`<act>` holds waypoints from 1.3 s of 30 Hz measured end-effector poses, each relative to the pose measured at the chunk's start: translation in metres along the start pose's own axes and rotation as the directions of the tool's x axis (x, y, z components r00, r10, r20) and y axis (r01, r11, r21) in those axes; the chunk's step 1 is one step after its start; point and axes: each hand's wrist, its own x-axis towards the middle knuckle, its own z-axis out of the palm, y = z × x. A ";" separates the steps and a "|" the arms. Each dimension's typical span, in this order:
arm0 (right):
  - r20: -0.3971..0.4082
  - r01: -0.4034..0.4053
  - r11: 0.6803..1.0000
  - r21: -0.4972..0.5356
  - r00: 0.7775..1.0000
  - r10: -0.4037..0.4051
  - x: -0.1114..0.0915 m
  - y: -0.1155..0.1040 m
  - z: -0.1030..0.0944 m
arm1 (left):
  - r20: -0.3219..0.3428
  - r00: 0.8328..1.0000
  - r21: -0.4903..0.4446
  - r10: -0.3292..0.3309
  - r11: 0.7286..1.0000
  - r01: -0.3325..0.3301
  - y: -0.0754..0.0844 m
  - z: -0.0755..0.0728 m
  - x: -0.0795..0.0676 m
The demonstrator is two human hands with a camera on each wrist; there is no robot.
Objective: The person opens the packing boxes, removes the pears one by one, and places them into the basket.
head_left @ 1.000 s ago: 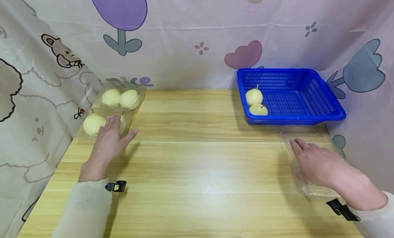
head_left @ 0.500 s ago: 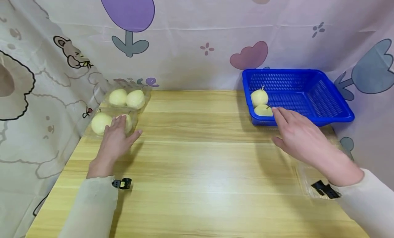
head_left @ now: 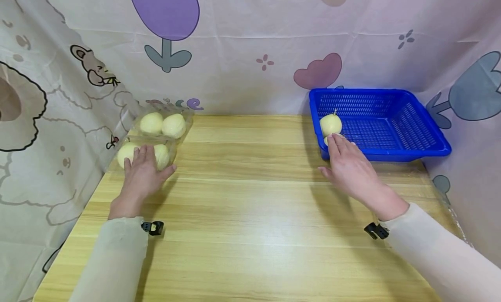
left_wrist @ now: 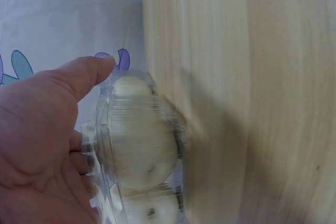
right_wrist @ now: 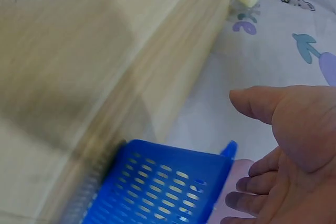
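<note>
My left hand [head_left: 142,176] lies over a clear plastic box [left_wrist: 105,116] at the table's left, its fingers extended and thumb out to the side. Two pale yellow pears [head_left: 127,154] show in this part of the box, partly covered by the hand. Two further pears [head_left: 174,126] sit behind them in clear plastic. At the right, my right hand [head_left: 352,169] hovers palm down by the near left corner of a blue basket [head_left: 391,153], fingers reaching over its rim. One pear [head_left: 330,124] stands inside that corner; the fingertips mostly hide a second one.
Clear plastic packaging [head_left: 415,174] lies on the wooden table [head_left: 242,206] at the right, below the basket and partly under my right sleeve. A patterned cloth [head_left: 242,80] hangs along the back and both sides.
My right hand has moved from above the clear packaging, up and left to the basket's near left corner. My left hand stays over the box, shifting slightly.
</note>
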 end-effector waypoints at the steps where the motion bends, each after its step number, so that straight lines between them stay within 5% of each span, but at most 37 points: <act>1: 0.013 -0.010 1.000 0.001 1.000 0.010 0.000 0.000 0.002 | 0.001 1.000 0.002 0.000 1.000 0.000 0.000 0.001 0.000; 17: 0.107 -0.079 0.997 -0.009 0.991 0.080 0.000 -0.004 0.013 | -0.015 0.999 0.029 0.042 0.999 -0.042 0.023 0.014 -0.006; 39: 0.071 -0.065 0.993 0.093 0.996 0.059 0.018 -0.023 0.019 | -0.008 0.995 0.010 0.095 0.995 -0.095 0.077 0.033 -0.019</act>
